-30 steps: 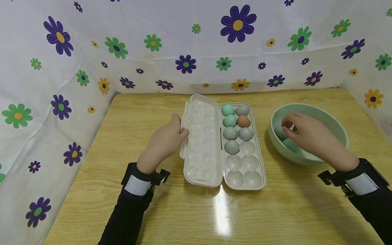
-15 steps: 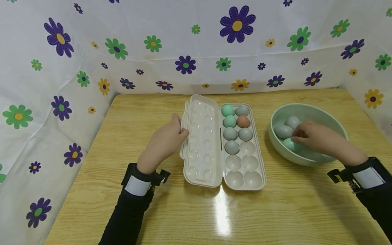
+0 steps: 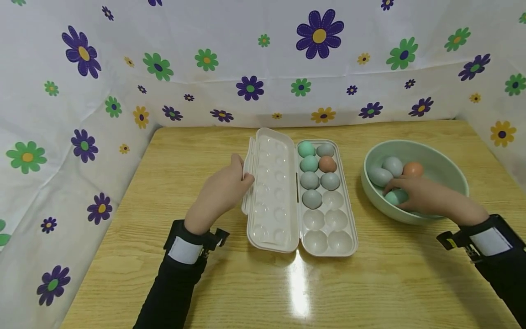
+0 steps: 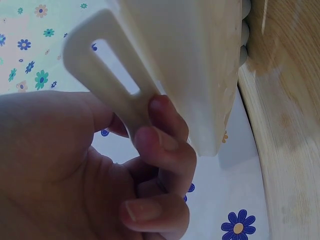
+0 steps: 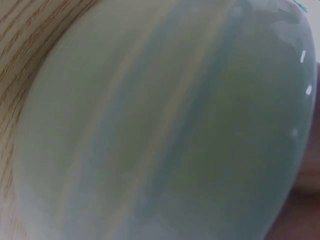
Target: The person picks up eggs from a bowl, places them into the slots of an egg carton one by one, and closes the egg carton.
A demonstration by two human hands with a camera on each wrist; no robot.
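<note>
My left hand holds the outer edge of the raised lid of a white plastic egg carton. In the left wrist view its fingers curl round the lid's slotted flap. Green, grey and brown eggs fill the far cups of the carton's tray; the near cups are bare. At right, my right hand reaches into a pale green bowl, thumb and fingers around a green egg partly hidden by them. The bowl's outer wall fills most of the right wrist view.
Two grey eggs, one of them a grey egg at the back, and a brown egg lie in the bowl beside my fingers. Carton and bowl stand apart on a wooden table. A flowered cloth rises behind and at both sides.
My right hand has dipped lower into the bowl and closed round the green egg, uncovering the grey and brown eggs behind it. My left hand stays on the lid.
</note>
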